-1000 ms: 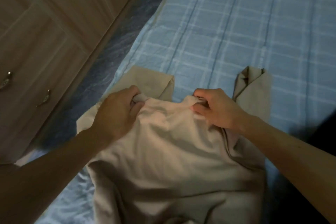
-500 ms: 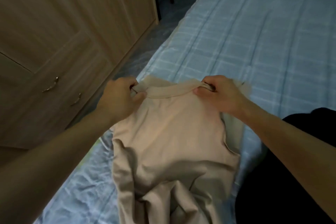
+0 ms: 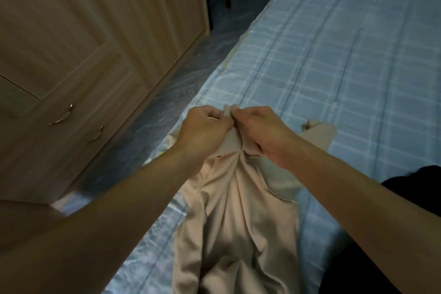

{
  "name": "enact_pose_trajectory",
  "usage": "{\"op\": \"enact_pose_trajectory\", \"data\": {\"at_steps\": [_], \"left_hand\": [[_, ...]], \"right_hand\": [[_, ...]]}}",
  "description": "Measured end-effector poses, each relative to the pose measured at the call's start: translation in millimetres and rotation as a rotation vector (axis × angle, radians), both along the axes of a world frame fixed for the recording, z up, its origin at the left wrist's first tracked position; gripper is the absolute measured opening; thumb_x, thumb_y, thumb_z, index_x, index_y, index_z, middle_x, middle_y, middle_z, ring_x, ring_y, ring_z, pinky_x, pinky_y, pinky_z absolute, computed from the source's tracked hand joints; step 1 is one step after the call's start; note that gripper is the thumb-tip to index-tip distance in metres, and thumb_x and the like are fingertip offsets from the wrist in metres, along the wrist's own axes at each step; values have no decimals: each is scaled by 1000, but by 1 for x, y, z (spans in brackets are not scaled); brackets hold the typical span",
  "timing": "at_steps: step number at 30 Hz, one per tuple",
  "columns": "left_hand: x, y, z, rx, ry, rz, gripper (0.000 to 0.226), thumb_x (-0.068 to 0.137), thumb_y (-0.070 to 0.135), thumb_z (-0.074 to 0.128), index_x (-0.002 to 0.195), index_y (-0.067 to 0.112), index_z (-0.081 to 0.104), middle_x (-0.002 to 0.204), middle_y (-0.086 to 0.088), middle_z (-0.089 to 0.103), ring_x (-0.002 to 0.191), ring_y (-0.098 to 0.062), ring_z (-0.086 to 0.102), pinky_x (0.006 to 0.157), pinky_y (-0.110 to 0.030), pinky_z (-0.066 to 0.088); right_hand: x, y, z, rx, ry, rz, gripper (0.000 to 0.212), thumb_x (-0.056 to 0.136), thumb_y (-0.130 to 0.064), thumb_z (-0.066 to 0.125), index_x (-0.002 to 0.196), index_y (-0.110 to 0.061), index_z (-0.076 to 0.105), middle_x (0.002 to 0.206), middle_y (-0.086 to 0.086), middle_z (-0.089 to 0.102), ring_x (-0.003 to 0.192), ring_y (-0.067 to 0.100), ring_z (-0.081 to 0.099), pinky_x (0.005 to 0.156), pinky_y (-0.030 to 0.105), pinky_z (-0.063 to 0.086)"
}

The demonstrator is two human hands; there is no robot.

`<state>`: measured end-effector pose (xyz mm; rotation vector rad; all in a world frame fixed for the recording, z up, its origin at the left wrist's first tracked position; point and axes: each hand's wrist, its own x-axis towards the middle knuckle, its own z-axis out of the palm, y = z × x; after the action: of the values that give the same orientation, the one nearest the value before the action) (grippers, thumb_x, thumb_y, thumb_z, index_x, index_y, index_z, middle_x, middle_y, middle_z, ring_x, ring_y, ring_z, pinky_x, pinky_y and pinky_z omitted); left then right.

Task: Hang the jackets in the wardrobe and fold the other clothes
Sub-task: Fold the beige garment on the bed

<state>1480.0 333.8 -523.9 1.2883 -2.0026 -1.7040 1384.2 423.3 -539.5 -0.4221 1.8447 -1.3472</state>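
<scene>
your left grip (image 3: 205,126) and right grip (image 3: 260,131) are each clamped on the top edge of the beige garment (image 3: 238,222), fingers curled round the cloth, the two fists just beside each other over the near left part of the bed (image 3: 334,67); the rest of the garment trails from them toward you across the checked cover, creased down its middle. this reads as a lengthwise fold, so match the two pinched corners edge to edge, hold the cloth taut so the centre crease runs straight, then lay it flat and smooth the bunched lower part. a loose end (image 3: 317,131) pokes out to the right; tuck it in. counted: one beige garment, two grips, one bed, one wardrobe (image 3: 83,43) with two metal handles (image 3: 60,117) in view, and one dark shape (image 3: 417,186) at the right edge that i cannot identify
</scene>
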Motion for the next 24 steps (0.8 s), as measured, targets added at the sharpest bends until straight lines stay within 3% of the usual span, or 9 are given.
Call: {"op": "enact_pose_trajectory", "data": {"at_steps": [2, 5, 9, 11, 13, 15, 17, 20, 24], "left_hand": [[4, -1, 7, 212, 88, -82, 27, 86, -4, 47, 84, 5, 72, 78, -12, 71, 69, -22, 66, 57, -27, 49], [9, -1, 17, 347, 64, -206, 35, 87, -13, 46, 94, 9, 72, 96, -18, 72, 84, -25, 67, 76, -33, 54], [11, -24, 14, -84, 53, -162, 23, 76, -1, 66, 95, 12, 69, 91, -11, 70, 75, -19, 69, 69, -35, 61], [13, -40, 18, -319, 5, -398, 49, 67, 12, 72, 114, 22, 65, 109, 1, 65, 95, -16, 64, 79, -31, 55], [14, -48, 26, -310, -4, -612, 52, 68, 12, 73, 119, 18, 63, 117, -1, 65, 107, -14, 60, 88, -29, 50], [14, -51, 37, -203, 59, -650, 38, 70, 11, 71, 105, -1, 65, 99, -15, 69, 90, -16, 62, 82, -35, 48], [14, -53, 53, -168, 121, -651, 40, 71, 20, 78, 95, -8, 62, 84, -15, 61, 79, -19, 56, 73, -37, 44], [16, -53, 87, -207, 213, -608, 19, 72, 32, 79, 79, 18, 68, 73, 0, 56, 71, -14, 51, 65, -33, 40], [20, -46, 165, -298, 354, -493, 16, 78, 19, 76, 73, 18, 61, 66, 3, 51, 65, -11, 45, 56, -25, 35]], "right_hand": [[0, 4, 3, 11, 5, 63, 44, 85, -51, 69, 80, -8, 71, 74, 5, 72, 70, 18, 69, 67, 35, 52], [-3, 12, -1, 40, 93, 99, 17, 87, -25, 75, 90, -9, 72, 78, 6, 69, 72, 13, 64, 64, 28, 49], [-3, 15, 5, 2, 247, 190, 6, 90, -8, 65, 86, -6, 70, 76, 10, 65, 69, 13, 56, 67, 32, 44], [-3, 17, 16, -58, 260, 257, 13, 92, -5, 62, 81, -8, 67, 68, -3, 60, 65, 6, 53, 64, 23, 41], [-4, 20, 30, -116, 276, 314, 15, 93, -1, 60, 81, -8, 65, 64, -11, 55, 60, 0, 48, 60, 16, 37], [-7, 25, 44, -168, 268, 324, 12, 94, 1, 58, 87, -5, 65, 63, -15, 54, 58, -3, 48, 56, 11, 36], [-11, 29, 63, -203, 288, 307, 11, 95, 3, 56, 91, -1, 66, 60, -17, 55, 55, -4, 50, 53, 9, 37], [-16, 29, 101, -247, 368, 265, 12, 95, 4, 56, 93, 1, 67, 59, -18, 57, 53, -5, 50, 52, 7, 36], [-18, 21, 169, -316, 514, 216, 18, 94, -1, 59, 86, -14, 68, 65, -19, 60, 62, -5, 53, 60, 10, 40]]}}
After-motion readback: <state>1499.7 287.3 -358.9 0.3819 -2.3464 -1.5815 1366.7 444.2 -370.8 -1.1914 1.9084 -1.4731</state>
